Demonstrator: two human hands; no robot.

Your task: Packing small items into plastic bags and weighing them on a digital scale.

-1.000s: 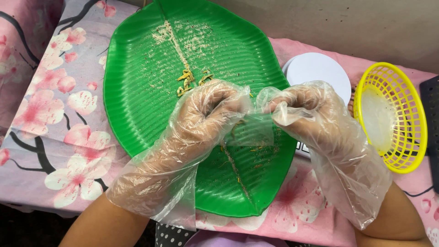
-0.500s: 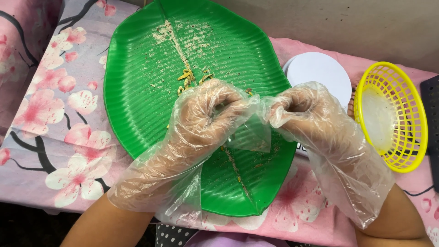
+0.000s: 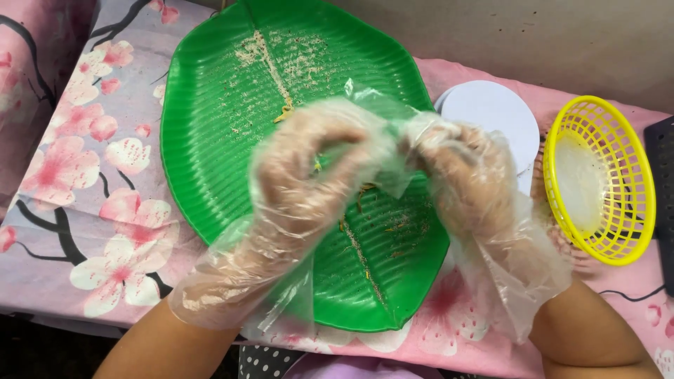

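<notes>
Leaf-shaped tray (image 3: pixel 210 140): green, ribbed, crumb-strewn

Yellow mesh basket (image 3: pixel 602 179), white round lid (image 3: pixel 495 116), pink floral tablecloth (image 3: pixel 77 175), dark object (image 3: pixel 663 203)

Bright, even light with soft shadows; the gloved hands (image 3: pixel 393 175) are motion-blurred, the surroundings sharp.

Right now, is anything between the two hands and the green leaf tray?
Nothing solid. The left hand and right hand, both in loose clear plastic gloves, hover together just over the green leaf tray. Only the gloves and scattered crumbs lie between.
</notes>
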